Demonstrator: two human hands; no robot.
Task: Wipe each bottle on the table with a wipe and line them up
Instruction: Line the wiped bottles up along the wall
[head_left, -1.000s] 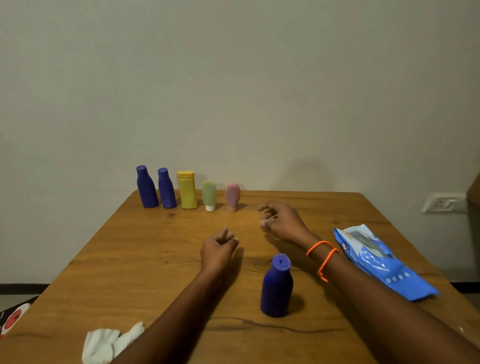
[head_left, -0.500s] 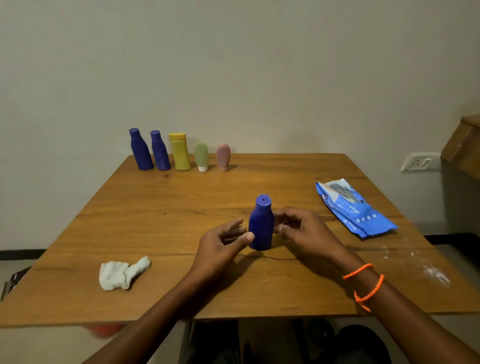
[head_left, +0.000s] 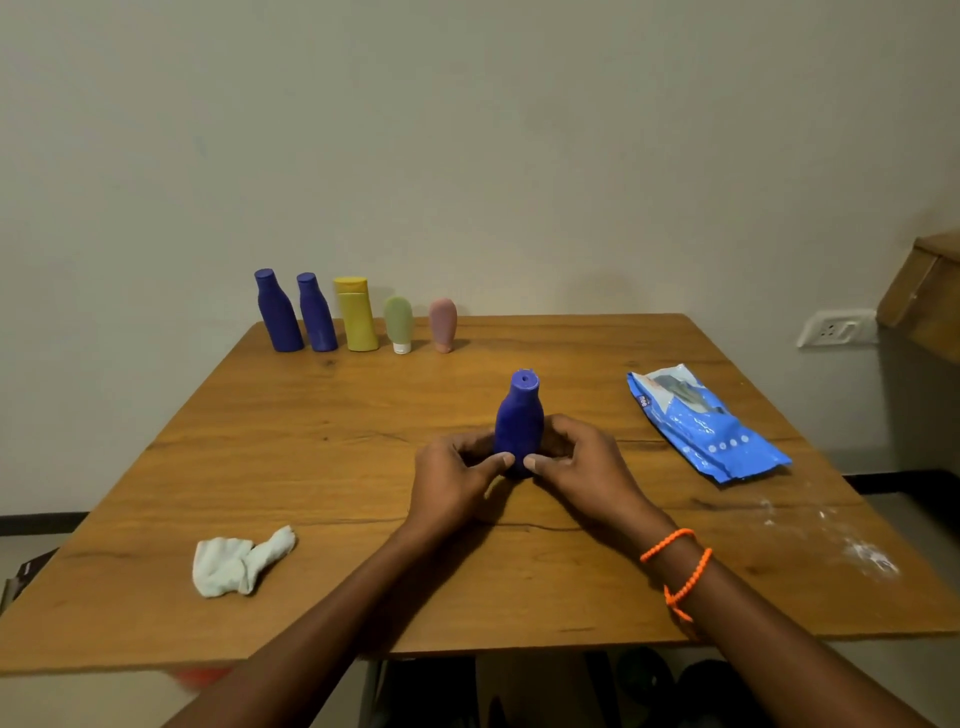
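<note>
Left hand (head_left: 451, 480) and right hand (head_left: 581, 467), fingers curled, grasp the lower body of a small dark-blue plastic bottle (head_left: 518, 422) standing upright, cap end up, at the wooden tabletop (head_left: 322, 441) centre, bare wood all round it, well apart from the far-left bottle row.

The single head-worn camera looks forward and slightly down across a wooden table (head_left: 322, 457) toward a plain wall (head_left: 467, 156). Its wide angle takes in the table's near edge, both forearms reaching in from below, and the far edge against the wall.
</note>
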